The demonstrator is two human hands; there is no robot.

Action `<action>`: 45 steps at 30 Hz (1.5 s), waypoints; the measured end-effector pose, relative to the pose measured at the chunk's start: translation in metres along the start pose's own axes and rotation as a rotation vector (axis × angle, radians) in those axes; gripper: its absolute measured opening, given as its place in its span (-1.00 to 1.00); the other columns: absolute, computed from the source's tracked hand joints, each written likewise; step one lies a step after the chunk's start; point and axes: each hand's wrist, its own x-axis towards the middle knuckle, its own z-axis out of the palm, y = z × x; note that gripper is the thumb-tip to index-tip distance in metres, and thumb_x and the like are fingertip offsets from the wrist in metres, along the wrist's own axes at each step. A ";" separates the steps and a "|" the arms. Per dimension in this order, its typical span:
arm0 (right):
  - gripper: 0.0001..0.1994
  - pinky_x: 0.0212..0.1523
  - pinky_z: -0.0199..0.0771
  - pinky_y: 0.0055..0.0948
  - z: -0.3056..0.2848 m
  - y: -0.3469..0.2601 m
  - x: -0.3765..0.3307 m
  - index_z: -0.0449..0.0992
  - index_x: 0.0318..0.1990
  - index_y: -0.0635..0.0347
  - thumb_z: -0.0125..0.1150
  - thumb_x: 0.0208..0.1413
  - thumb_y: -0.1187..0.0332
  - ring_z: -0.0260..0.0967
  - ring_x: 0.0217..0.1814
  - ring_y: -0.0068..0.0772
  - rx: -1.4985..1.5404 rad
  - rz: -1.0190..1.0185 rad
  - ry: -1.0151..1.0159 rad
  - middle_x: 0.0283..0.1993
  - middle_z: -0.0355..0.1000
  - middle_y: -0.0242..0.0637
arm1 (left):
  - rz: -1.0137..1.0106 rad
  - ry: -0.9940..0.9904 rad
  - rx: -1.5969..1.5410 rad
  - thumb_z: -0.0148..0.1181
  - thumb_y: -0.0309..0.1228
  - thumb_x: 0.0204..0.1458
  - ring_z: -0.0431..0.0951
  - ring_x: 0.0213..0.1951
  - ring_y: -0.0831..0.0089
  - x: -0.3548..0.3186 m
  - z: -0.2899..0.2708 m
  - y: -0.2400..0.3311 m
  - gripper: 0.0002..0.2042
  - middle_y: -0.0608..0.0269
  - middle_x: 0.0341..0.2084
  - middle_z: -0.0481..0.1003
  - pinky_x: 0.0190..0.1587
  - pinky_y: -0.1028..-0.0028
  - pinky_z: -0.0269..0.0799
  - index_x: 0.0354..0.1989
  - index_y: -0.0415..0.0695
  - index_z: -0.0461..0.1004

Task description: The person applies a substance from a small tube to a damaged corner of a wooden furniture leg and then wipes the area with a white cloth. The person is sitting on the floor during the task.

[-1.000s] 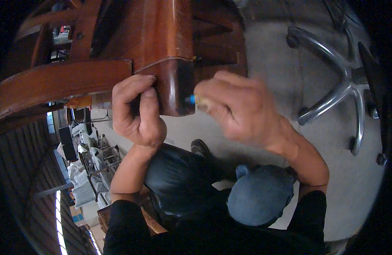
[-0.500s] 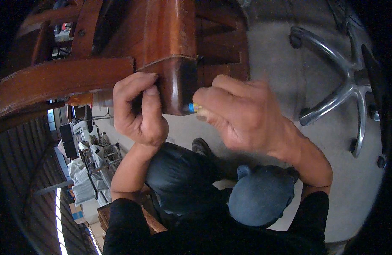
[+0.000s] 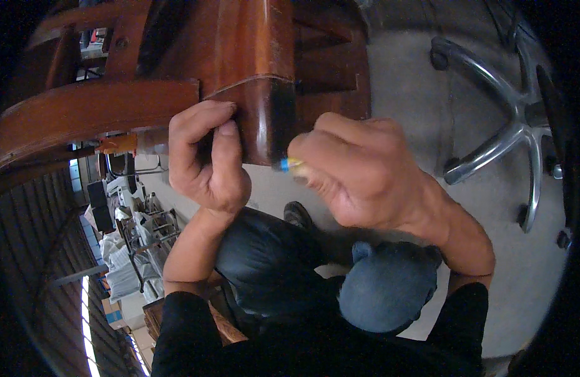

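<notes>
Glossy reddish-brown wooden chair leg (image 3: 265,119)

Chair leg (image 3: 265,119) sitting centre, btwn both hands: left hand (image 3: 205,157) touching its left side, right hand (image 3: 359,173) w/ small tool (image 3: 285,164) at its right. Rail (image 3: 88,119) running off left. Office-chair base (image 3: 503,132) lying well apart, far right.

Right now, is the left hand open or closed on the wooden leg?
Closed: the left hand is curled, its fingers against the dark wooden leg.
</notes>
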 end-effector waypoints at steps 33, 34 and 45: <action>-0.76 -0.56 0.37 -0.31 0.012 0.005 -0.016 0.53 -0.20 0.23 0.36 -0.05 0.43 0.37 -0.56 -0.22 -0.024 0.059 0.088 -0.44 0.34 -0.24 | 0.035 -0.031 0.018 0.06 -0.60 0.14 0.52 -0.13 0.28 -0.001 0.000 -0.003 -0.89 0.00 -0.23 0.55 0.05 0.35 0.40 -0.20 -0.30 0.49; -0.76 -0.56 0.37 -0.31 0.012 0.005 -0.018 0.53 -0.20 0.23 0.36 -0.06 0.43 0.37 -0.56 -0.22 -0.016 0.059 0.109 -0.44 0.34 -0.24 | 0.036 -0.041 0.023 0.06 -0.60 0.14 0.52 -0.13 0.28 0.000 0.001 -0.001 -0.88 0.00 -0.23 0.55 0.05 0.35 0.40 -0.20 -0.30 0.49; -0.86 -0.64 0.42 -0.24 0.018 0.001 -0.019 0.43 -0.38 0.10 0.30 -0.01 0.36 0.38 -0.57 -0.20 0.003 0.054 0.171 -0.48 0.29 -0.31 | 0.016 -0.022 0.011 0.07 -0.58 0.15 0.52 -0.13 0.28 0.001 0.003 0.000 -0.88 0.01 -0.23 0.55 0.06 0.36 0.39 -0.19 -0.29 0.49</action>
